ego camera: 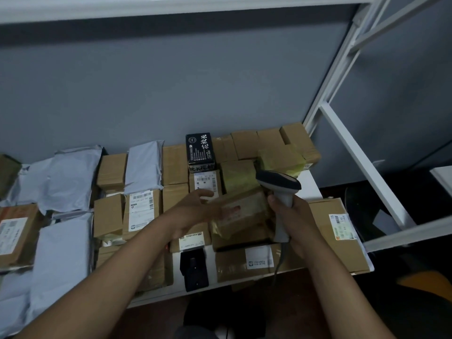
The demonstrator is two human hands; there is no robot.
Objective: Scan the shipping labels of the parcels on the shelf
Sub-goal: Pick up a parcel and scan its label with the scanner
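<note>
Two hands work over the shelf: the right hand clenches the scanner, while just left of it the left hand rests loose-fingered on a taped parcel.

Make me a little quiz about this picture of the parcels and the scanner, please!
1. True or false: the right hand holds the barcode scanner.
2. What colour is the box with white writing at the back of the shelf? A) red B) black C) green
3. Fill in: the left hand reaches over the cardboard parcels with its fingers ____.

Key: 1 true. 2 B. 3 straight.
</note>
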